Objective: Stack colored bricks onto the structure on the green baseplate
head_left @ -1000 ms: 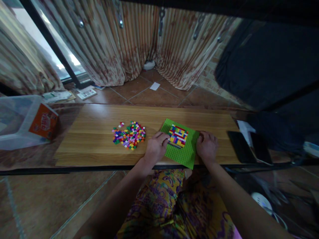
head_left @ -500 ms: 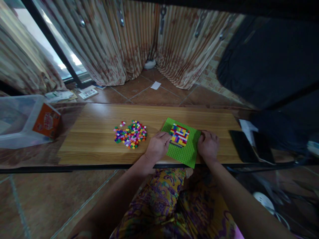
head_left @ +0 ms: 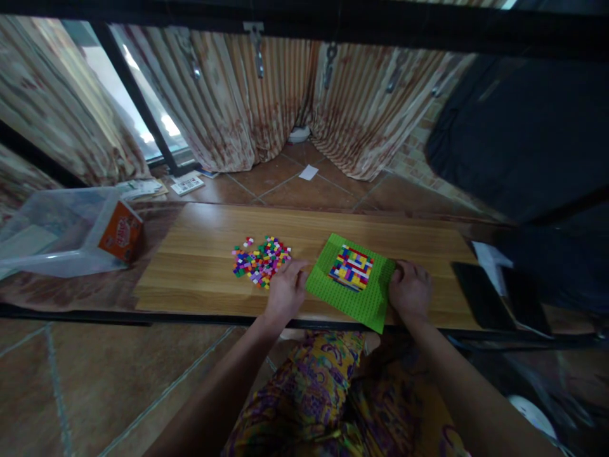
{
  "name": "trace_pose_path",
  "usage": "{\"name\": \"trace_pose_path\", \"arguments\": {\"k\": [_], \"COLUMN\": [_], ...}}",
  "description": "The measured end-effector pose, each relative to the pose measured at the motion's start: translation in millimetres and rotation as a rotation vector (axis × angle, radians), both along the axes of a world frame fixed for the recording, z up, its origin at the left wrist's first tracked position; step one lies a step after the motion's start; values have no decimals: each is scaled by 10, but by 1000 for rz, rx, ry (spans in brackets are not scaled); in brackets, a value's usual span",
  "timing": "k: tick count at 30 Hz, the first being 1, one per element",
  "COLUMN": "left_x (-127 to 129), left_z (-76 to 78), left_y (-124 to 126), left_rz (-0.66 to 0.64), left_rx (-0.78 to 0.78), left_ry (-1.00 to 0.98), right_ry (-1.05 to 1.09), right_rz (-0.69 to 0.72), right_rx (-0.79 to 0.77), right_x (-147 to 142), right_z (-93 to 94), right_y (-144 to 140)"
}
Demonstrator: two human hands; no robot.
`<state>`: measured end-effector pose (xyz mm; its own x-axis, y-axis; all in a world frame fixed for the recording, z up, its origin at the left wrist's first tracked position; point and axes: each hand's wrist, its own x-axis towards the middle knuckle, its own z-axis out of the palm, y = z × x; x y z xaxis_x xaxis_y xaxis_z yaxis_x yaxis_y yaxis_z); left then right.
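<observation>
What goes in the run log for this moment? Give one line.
left hand: on table beside green baseplate | right hand: at baseplate's right edge | brick patch: on baseplate | loose bricks: piled left

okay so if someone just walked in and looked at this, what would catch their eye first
Probably the bright green baseplate at the wooden table's near edge, with a multicoloured brick patch on it. The left hand and right hand flank it, and a heap of loose bricks lies to its left.

Studded plastic baseplate (head_left: pixel 359 298); smooth wood-grain tabletop (head_left: pixel 200 254); clear plastic tub (head_left: pixel 52 235); draped cloth curtains (head_left: pixel 238 108).
</observation>
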<state>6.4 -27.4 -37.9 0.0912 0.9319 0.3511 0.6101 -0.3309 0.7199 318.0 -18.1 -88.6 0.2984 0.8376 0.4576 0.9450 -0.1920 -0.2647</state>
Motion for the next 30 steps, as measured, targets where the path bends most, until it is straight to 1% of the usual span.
{"name": "trace_pose_path", "arguments": {"k": [2, 4, 6, 8, 11, 15, 18, 21, 26, 28, 30], "left_x": [-176, -319, -406, -434, -407, -359, -340, -301, -217, -200, -189], "left_z": [14, 22, 14, -2, -10, 47, 114, 179, 259, 277, 289], "left_y": [3, 16, 28, 46, 122, 369, 578, 708, 779, 783, 768], "left_rz": [75, 135, 172, 181, 174, 152, 103, 67, 69, 60, 57], "left_rx": [26, 35, 33, 39, 56, 56, 8, -66, -169, -170, -149], "left_ry": [24, 91, 177, 246, 298, 388, 487, 583, 765, 782, 734], "right_ry": [1, 2, -1, -6, -10, -9, -12, -16, -21, -20, -19], "right_rz": [-1, 1, 2, -1, 1, -3, 0, 3, -6, -6, -1], "right_rx": [3, 6, 4, -1, -7, -10, 2, 21, 13, 8, 2], "right_x": [9, 15, 18, 17, 13, 5, -2, -5, -1, 2, 0], "right_z": [-16, -25, -25, -19, -9, -2, -2, -5, -14, -13, -7], "right_y": [1, 1, 0, -1, -2, -3, -5, -6, 0, 5, 8]}}
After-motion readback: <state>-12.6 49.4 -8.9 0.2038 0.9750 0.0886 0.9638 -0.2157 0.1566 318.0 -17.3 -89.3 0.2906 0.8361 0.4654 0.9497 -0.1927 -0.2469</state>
